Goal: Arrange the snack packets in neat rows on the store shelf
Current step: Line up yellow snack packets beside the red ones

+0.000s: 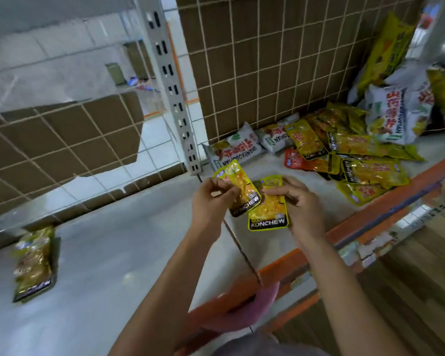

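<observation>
Illumination is even, diffuse and moderately dim with a cool cast, and shadows are soft. Mild glare appears on the shelf surface (128,276) and the foil packets (365,145). Wide-angle distortion bends lines near the edges, and the periphery is blurred while the centre is sharper.

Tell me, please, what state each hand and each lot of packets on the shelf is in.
left hand: grips the tilted yellow packet, held above the shelf.
right hand: grips the second yellow packet, partly under the first.
lone packet: lies flat towards the shelf's left end.
packet pile: jumbled, overlapping, not in rows.
white packets: lie by the wire back.
</observation>
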